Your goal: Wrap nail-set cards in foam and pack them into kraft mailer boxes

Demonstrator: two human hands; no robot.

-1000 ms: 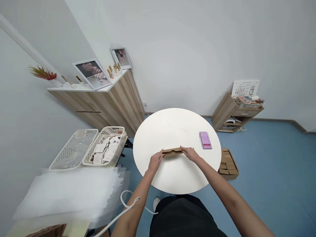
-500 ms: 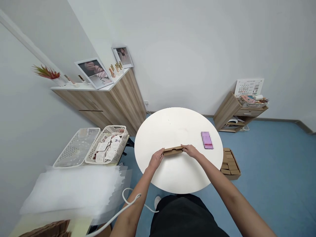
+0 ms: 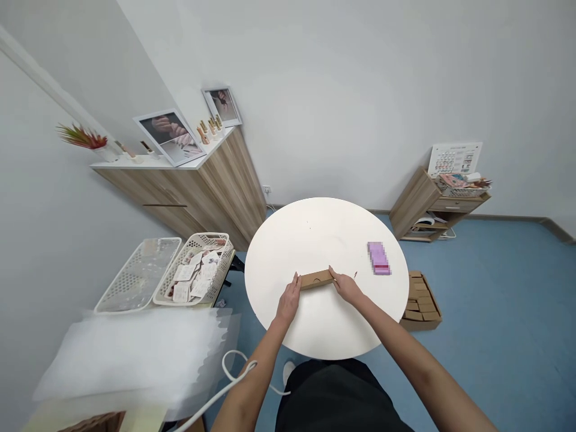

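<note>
A narrow brown cardboard box [image 3: 317,279] sits between my hands above the round white table [image 3: 324,324]. My left hand [image 3: 289,298] grips its left end, with the fingers pointing up along the edge. At the right end, my right hand [image 3: 346,287] holds the corner between thumb and fingers. The top of the box looks flat and closed, with a curved thumb notch on the side facing me. To the right on the table lies a purple rectangular item [image 3: 378,258], too pixelated to make out.
A carton [image 3: 422,324] of small brown boxes stands on the floor right of the table. Left are a white basket [image 3: 220,285] of cards, a second basket [image 3: 108,300] with clear plastic pieces, and a stack of white translucent sheets [image 3: 135,354]. A white cable [image 3: 220,393] loops near my left arm.
The box's front flap, partly open before, now lies closed. My left hand has turned more upright at the left end, and a small dark mark shows beside my right hand.
</note>
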